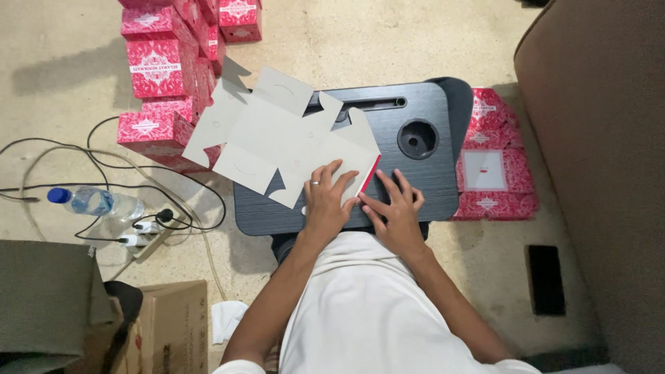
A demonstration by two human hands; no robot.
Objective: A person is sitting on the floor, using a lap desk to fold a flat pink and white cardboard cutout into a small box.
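Observation:
A flat, unfolded cardboard box blank (277,135), grey side up with a red edge showing, lies across a small black lap table (422,176). My left hand (327,201), with a ring on one finger, presses flat on the blank's near right corner. My right hand (396,211) rests beside it on the table, its fingertips touching the folded red edge of the blank. Neither hand grips anything; both are spread flat.
Folded red boxes (163,62) are stacked on the floor at the upper left. Flat red blanks (493,166) lie right of the table. A water bottle (97,202), cables and a power strip (149,235) sit left. A brown carton (173,325) is lower left, a sofa (596,138) right.

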